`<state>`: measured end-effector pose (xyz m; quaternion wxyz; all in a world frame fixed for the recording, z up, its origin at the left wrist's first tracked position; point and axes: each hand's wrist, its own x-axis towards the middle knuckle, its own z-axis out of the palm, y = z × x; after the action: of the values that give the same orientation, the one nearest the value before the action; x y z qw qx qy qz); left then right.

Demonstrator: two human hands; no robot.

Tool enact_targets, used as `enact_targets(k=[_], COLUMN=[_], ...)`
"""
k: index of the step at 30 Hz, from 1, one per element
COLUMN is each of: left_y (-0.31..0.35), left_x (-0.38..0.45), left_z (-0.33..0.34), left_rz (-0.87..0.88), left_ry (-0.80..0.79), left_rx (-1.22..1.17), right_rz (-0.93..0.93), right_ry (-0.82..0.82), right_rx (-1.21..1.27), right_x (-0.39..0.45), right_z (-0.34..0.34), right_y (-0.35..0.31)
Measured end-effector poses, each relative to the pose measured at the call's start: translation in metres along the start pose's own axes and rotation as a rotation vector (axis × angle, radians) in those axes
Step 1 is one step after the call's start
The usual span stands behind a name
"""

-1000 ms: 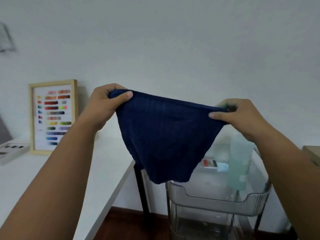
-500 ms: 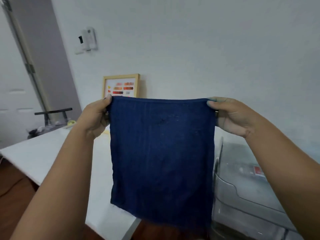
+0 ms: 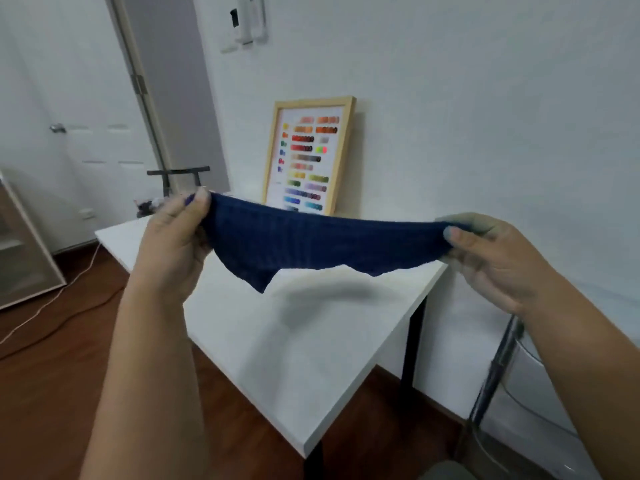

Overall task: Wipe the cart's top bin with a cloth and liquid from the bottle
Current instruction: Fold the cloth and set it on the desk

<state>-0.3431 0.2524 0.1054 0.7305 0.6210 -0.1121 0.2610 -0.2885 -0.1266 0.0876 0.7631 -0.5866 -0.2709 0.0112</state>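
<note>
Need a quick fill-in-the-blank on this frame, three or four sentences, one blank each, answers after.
1. The dark blue ribbed cloth is stretched between ____ hands.
2. It hangs in the air above the ____ rectangular table.
3. The wooden-framed colour swatch chart leans against the ____.
4. The left hand and right hand each pinch a ____ corner of it.

Answers: two; white; wall; top

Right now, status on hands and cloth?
Left hand and right hand pinch blue cloth stretched above white table. Cart at right edge; bottle unseen.
</note>
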Motion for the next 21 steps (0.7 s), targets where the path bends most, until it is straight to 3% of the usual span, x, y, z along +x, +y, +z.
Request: enact_targets(k=[7,10,16,21], left_y=[-0.057,-0.072,-0.119,-0.154], left_x=[-0.104,-0.109,-0.081,-0.052], left_z=[-0.030,-0.027,-0.002,-0.012], left_rz=[-0.301,-0.361,-0.264,-0.328], left_ry=[0.067,0.152,0.493,0.343], left_rx=[0.153,0.239,1.060,1.290], right_rz=[0.312,0.343,0.288,0.336], right_ry=[-0.040,0.013,0.295,0.374], right_rx=[-0.090,-0.142,-0.394,-0.806], right_x=[-0.077,-0.070,0.007,0.042], right_z=[-0.012,-0.007,0.007,0.005], right_y=[0.066,0.074,0.114,0.158])
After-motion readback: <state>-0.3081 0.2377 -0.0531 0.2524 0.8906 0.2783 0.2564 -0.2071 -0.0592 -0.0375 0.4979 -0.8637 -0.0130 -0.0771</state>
